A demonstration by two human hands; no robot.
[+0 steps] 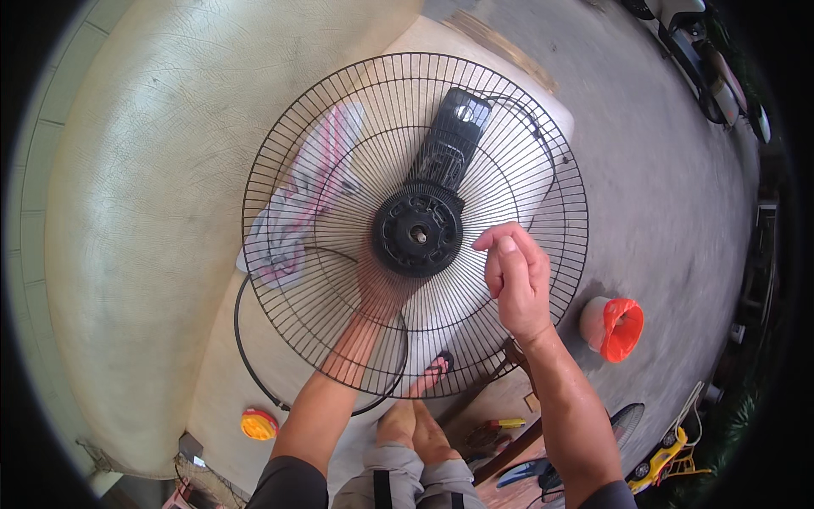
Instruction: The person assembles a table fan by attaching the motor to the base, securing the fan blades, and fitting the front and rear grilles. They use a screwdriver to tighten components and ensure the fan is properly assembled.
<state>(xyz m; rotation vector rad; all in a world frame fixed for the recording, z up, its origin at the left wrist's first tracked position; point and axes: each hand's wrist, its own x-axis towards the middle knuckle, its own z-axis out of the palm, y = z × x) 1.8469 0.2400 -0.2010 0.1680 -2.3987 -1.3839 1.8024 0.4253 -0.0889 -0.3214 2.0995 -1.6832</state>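
Black hub is sitting centred in the wire fan grille, its neck pointing to 1 o'clock, left hand nearer at 7 o'clock behind it, grip hidden, right hand hovering at 4, fingers curling, can't tell if pinching anything.

It looks like a home: a padded cream sofa with creased, leather-like covering, a smooth grey concrete-like floor, a yellow toy vehicle and a round bin lined with orange-red plastic show it.
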